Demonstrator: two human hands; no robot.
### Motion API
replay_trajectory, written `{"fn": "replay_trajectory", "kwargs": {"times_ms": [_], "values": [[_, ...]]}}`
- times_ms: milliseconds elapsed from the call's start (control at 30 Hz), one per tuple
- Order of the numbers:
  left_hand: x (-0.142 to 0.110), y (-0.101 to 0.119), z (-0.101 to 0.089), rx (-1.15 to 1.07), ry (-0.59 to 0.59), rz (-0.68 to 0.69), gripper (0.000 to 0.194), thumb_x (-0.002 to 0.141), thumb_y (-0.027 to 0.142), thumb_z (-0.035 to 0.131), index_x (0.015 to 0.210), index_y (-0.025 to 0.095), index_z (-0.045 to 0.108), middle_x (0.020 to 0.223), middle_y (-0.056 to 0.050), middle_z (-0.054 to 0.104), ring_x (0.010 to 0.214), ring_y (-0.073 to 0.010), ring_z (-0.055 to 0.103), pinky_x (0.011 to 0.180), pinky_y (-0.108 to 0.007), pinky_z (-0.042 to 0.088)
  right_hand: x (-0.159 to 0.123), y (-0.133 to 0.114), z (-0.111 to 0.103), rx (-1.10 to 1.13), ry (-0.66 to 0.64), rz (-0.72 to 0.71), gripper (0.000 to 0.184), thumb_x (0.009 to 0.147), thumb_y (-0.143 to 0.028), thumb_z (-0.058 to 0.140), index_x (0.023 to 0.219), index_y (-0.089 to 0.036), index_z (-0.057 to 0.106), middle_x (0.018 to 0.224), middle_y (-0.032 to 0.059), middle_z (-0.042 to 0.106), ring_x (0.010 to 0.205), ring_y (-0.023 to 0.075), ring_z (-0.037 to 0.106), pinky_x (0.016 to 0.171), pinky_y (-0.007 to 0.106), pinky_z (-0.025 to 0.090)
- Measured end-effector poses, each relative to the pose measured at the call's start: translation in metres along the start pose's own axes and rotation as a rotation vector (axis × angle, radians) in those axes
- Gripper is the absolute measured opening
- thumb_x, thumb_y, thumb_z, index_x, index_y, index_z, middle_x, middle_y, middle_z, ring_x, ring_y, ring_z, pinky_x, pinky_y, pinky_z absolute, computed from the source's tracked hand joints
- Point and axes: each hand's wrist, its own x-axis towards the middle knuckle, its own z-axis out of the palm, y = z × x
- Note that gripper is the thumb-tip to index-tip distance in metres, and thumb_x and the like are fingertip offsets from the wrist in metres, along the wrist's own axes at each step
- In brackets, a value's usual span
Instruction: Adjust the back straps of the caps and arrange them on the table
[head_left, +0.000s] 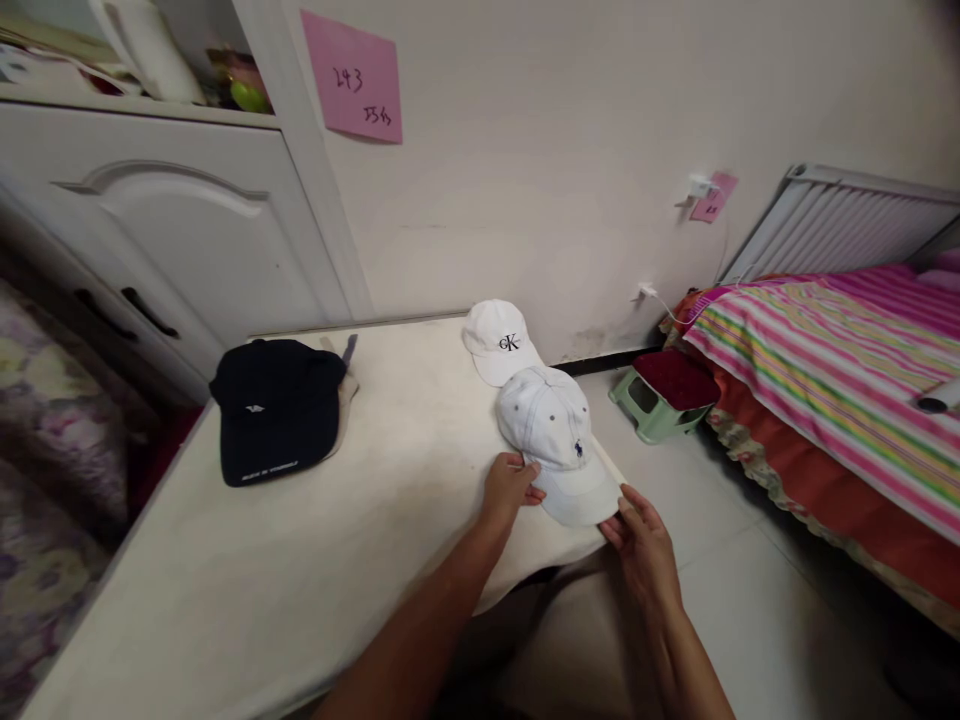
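So I've got this pale bluish-white fabric baseball cap with a little navy logo point(551, 430) sitting near the right-hand corner of a table with a cream cover point(409, 400), brim facing me. I'd guess it's super light, with a soft crown that dents easily and a stiffer brim, not slippery or fragile, so the brim edges look like the sane place to grab. My left hand point(508, 488) is at the brim's left side, thumb and curled fingers almost together with the edge pinched between. My right hand point(643, 545) has the front right edge, thumb close to the fingertips, though I can't tell how firm that pinch is. Just behind is a white cap with black lettering point(495, 338); a dark navy cap with pale brim text point(277, 410) sits well apart, off left.
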Motion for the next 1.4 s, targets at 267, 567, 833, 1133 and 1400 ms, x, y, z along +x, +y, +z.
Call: {"fn": "replay_trajectory", "kwargs": {"times_ms": [267, 567, 833, 1133, 1400], "values": [[0.001, -0.002, -0.001, 0.033, -0.001, -0.035, 0.033, 0.078, 0.026, 0.080, 0.090, 0.017, 0.050, 0.053, 0.003, 0.062, 0.043, -0.0152, 0.064, 0.047, -0.024, 0.053, -0.018, 0.008, 0.013, -0.053, -0.078, -0.041, 0.084, 0.067, -0.036, 0.086, 0.140, -0.023, 0.047, 0.078, -0.0053, 0.066, 0.073, 0.0156, 0.071, 0.071, 0.029, 0.064], [0.005, -0.002, -0.005, 0.119, -0.028, -0.081, 0.034, 0.079, 0.029, 0.078, 0.095, 0.017, 0.050, 0.045, 0.004, 0.060, 0.041, -0.0183, 0.065, 0.047, -0.025, 0.053, -0.018, 0.010, 0.013, -0.059, -0.068, -0.044, 0.084, 0.064, -0.035, 0.087, 0.139, -0.022, 0.050, 0.082, -0.0055, 0.064, 0.068, 0.0121, 0.068, 0.067, 0.025, 0.064], [-0.004, -0.003, -0.017, 0.124, -0.090, -0.050, 0.027, 0.080, 0.025, 0.076, 0.077, 0.019, 0.050, 0.044, 0.002, 0.061, 0.041, -0.0150, 0.063, 0.047, -0.022, 0.051, -0.020, 0.011, -0.001, -0.143, -0.042, -0.061, 0.086, 0.065, -0.041, 0.086, 0.141, -0.022, 0.048, 0.085, -0.0022, 0.069, 0.068, 0.0166, 0.070, 0.071, 0.032, 0.062], [-0.066, -0.023, -0.106, -0.106, -0.041, 0.069, 0.020, 0.071, 0.021, 0.077, 0.076, 0.015, 0.059, 0.064, -0.006, 0.071, 0.053, -0.0188, 0.069, 0.053, -0.028, 0.055, -0.072, 0.040, 0.008, -0.421, -0.040, -0.310, 0.040, 0.075, -0.054, 0.074, 0.093, -0.020, 0.065, 0.052, -0.0066, 0.052, 0.047, 0.0102, 0.044, 0.046, 0.020, 0.036], [-0.078, 0.000, -0.249, -0.533, 0.405, 0.303, 0.019, 0.074, 0.015, 0.072, 0.086, 0.017, 0.057, 0.074, -0.002, 0.073, 0.070, -0.0123, 0.071, 0.078, -0.026, 0.057, -0.104, 0.094, 0.147, -0.420, -0.590, -0.181, 0.035, 0.081, -0.053, 0.070, 0.084, -0.019, 0.062, 0.054, -0.0062, 0.050, 0.047, 0.0101, 0.043, 0.046, 0.020, 0.035]]}}
